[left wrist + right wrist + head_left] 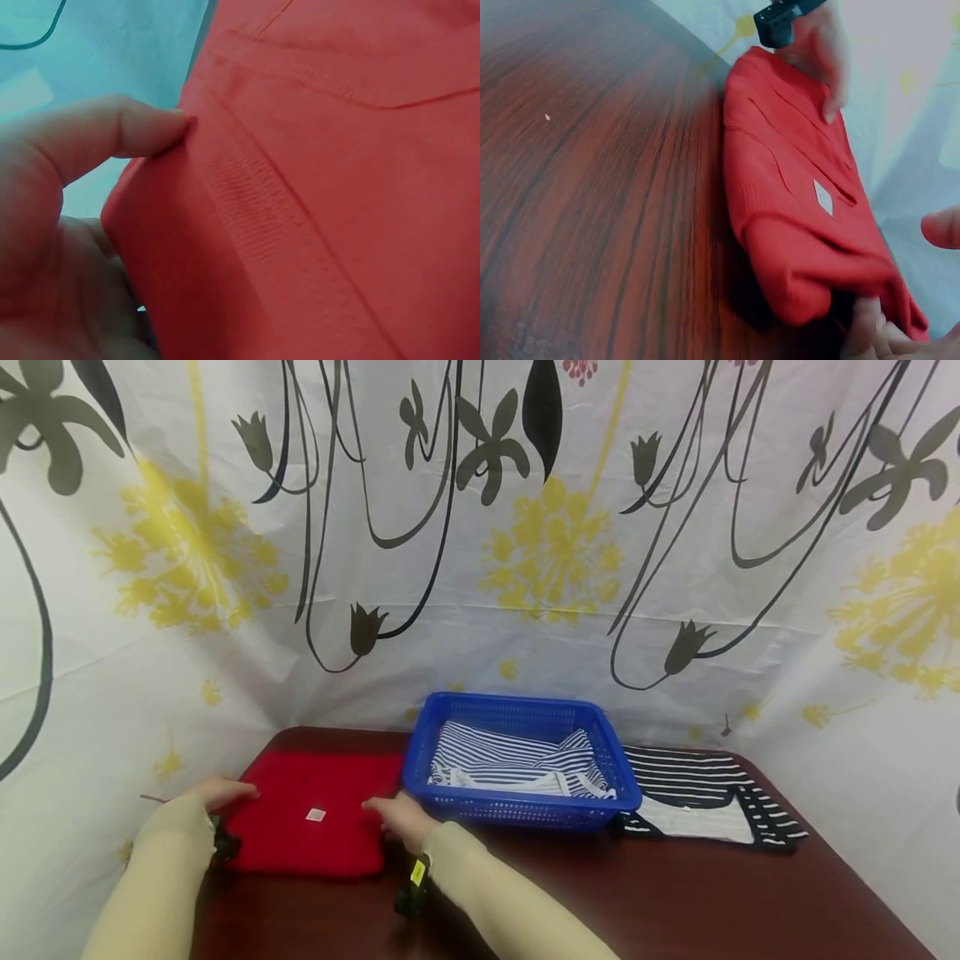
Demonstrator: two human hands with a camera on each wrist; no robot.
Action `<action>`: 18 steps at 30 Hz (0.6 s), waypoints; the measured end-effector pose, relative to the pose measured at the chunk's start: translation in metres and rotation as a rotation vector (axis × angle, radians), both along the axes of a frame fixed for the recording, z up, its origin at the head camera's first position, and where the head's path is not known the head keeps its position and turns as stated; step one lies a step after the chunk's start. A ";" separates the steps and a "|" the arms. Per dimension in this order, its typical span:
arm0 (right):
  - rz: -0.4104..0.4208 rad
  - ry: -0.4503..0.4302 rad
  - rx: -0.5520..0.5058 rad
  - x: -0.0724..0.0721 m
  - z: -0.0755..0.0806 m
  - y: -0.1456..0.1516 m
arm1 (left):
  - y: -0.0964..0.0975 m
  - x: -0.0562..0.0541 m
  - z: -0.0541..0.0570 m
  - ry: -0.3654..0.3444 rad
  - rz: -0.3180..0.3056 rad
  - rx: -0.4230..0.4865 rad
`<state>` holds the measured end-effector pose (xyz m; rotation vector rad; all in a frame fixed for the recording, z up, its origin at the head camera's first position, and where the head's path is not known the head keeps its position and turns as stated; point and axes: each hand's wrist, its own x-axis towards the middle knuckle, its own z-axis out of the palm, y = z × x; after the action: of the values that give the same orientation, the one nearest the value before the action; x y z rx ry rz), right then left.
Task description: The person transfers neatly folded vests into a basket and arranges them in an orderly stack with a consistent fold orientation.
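A folded red sweater (300, 827) with a small white label (316, 815) lies at the left of the table. My left hand (217, 792) pinches its left edge. In the left wrist view the thumb (142, 127) presses on top of the red knit while the other fingers are partly hidden beneath. At the sweater's right edge is my right hand (405, 821). Its fingers (870, 334) reach under the edge in the right wrist view, and its thumb (943, 227) stays raised, apart from the cloth. Ribbed knit shows along the sweater's folded side.
A blue plastic basket (517, 806) holding a blue-and-white striped garment (510, 756) stands just right of the sweater. Beyond it lies a black-and-white striped garment (690, 777). The dark wooden table (637, 893) is backed by a flower-printed curtain (465, 568).
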<state>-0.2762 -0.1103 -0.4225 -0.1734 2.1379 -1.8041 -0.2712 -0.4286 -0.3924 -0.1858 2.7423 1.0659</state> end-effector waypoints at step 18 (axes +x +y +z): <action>0.124 -0.110 -0.027 0.002 -0.005 0.005 | 0.000 0.015 0.008 -0.121 -0.099 0.058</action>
<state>-0.2746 -0.1051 -0.4274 -0.2032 1.9836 -1.7314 -0.2558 -0.4289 -0.3847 -0.1011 2.5815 1.0696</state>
